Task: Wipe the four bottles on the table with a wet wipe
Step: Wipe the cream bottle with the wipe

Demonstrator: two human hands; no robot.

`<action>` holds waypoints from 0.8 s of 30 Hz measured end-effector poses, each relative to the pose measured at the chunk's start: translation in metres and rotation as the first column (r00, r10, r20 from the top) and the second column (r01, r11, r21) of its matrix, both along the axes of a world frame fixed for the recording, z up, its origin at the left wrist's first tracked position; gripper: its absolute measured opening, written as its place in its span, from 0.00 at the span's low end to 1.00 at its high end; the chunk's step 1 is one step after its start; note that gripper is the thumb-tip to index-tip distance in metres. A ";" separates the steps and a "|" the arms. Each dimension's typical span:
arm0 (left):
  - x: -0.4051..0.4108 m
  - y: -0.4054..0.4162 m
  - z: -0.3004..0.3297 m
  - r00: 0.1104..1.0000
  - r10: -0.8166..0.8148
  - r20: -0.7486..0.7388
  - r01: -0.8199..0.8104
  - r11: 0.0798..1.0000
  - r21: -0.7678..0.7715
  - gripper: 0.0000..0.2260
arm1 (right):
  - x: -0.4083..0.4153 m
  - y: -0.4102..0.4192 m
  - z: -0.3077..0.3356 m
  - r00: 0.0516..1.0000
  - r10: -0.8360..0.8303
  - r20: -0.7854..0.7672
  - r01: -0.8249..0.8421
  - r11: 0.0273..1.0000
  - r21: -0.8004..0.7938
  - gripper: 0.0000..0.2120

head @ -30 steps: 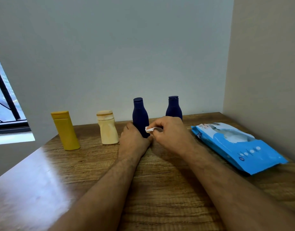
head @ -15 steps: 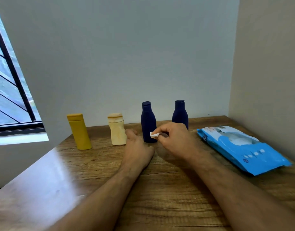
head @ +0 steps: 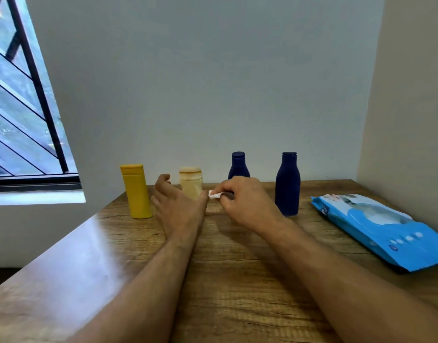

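A row of bottles stands at the back of the wooden table point(head: 237, 280): a yellow bottle point(head: 136, 191), a cream bottle point(head: 191, 183), a dark blue bottle point(head: 238, 164) and a second dark blue bottle point(head: 287, 184). My right hand point(head: 245, 201) pinches a small white wet wipe point(head: 214, 194) in front of the left blue bottle, hiding its lower half. Relaxed and holding nothing, my left hand point(head: 178, 209) lies between the yellow and cream bottles and covers the cream bottle's lower left side.
A blue pack of wet wipes point(head: 383, 229) lies flat on the table's right side near the side wall. A barred window point(head: 22, 115) is at the left. The table's left edge runs diagonally below the window.
My left hand has let go of the left blue bottle and moved left toward the cream bottle. My right hand has followed leftward with the wipe. The camera view has turned left.
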State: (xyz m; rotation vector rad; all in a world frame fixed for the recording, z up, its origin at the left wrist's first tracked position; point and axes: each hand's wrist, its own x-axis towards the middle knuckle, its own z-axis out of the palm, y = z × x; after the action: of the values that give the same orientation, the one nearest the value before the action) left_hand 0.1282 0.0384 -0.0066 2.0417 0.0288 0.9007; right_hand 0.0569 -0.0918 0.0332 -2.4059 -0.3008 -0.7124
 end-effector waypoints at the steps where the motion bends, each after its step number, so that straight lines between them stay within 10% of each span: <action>1: 0.003 0.000 0.000 1.000 -0.009 -0.029 0.008 1.000 -0.023 0.44 | 0.001 0.002 -0.003 1.000 -0.018 0.016 0.018 1.000 -0.013 0.11; 7: 0.031 0.004 -0.001 0.956 -0.178 -0.231 0.153 0.981 -0.121 0.50 | 0.009 0.008 -0.020 0.995 -0.076 0.067 0.080 0.995 -0.052 0.10; 19: 0.031 0.005 0.004 0.890 -0.404 -0.209 0.342 0.897 -0.280 0.25 | 0.007 0.007 -0.018 0.978 -0.132 0.161 0.129 0.991 0.025 0.11; 24: 0.008 0.009 0.016 0.628 -0.778 0.002 0.630 0.508 -0.587 0.15 | -0.002 -0.004 -0.015 0.941 -0.170 0.293 0.158 0.985 0.064 0.11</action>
State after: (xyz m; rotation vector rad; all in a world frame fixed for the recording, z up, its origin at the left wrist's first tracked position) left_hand 0.1362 0.0475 0.0093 1.3862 -0.3667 0.0416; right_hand 0.0554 -0.0956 0.0187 -2.3015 -0.2044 -1.1509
